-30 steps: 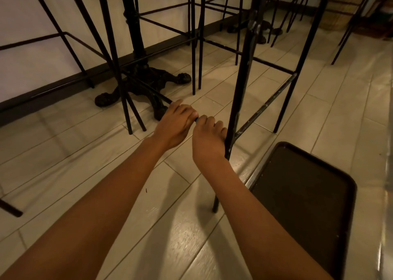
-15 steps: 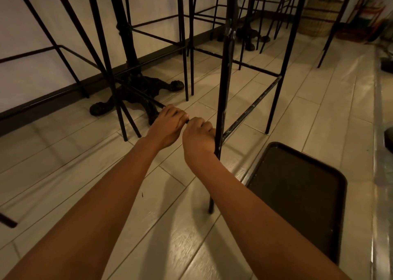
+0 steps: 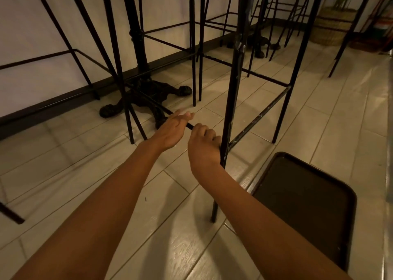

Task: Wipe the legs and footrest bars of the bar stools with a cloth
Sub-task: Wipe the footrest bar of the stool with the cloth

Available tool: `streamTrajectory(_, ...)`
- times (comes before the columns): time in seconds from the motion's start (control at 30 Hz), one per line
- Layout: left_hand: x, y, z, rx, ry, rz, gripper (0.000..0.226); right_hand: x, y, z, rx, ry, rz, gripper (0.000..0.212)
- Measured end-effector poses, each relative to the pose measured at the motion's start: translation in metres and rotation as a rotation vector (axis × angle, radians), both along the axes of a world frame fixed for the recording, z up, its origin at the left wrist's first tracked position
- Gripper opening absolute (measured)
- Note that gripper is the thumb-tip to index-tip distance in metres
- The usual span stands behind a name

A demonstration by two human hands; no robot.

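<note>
A black metal bar stool stands just ahead, with its near leg (image 3: 232, 109) upright in mid-frame. A thin footrest bar (image 3: 190, 126) runs left from that leg. My right hand (image 3: 203, 147) curls around this bar right beside the leg. My left hand (image 3: 172, 130) lies over the same bar a little further left, its fingers stretched forward and blurred. No cloth shows between or under the hands. Another footrest bar (image 3: 259, 115), scuffed with pale marks, runs right to the far leg (image 3: 294, 75).
A cast-iron table base (image 3: 148, 92) with clawed feet sits behind the hands. Several more black stool legs (image 3: 193, 45) crowd along the wall. A dark brown tray (image 3: 304, 205) lies on the tiled floor at right. A wicker basket (image 3: 333, 26) stands far right.
My left hand's fingers have straightened from a curled grip on the bar. My right hand stays curled on the bar by the leg. The view shifted slightly right.
</note>
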State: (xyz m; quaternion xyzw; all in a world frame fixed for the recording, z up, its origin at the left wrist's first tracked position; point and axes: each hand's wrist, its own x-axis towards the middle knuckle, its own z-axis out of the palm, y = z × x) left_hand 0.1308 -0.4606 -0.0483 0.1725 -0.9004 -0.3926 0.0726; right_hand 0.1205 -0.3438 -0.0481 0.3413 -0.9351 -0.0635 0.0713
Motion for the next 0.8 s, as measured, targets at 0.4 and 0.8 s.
streamTrajectory(0.4, -0.002, -0.004, 0.004, 0.154, 0.015, 0.021, 0.054, -0.009, -0.029, 0.004, -0.103, -0.1, 0.071, 0.048)
streamTrajectory(0.8, -0.003, 0.007, 0.008, -0.162, -0.107, -0.014, 0.046, -0.001, 0.002, 0.006, 0.019, -0.087, -0.031, 0.063)
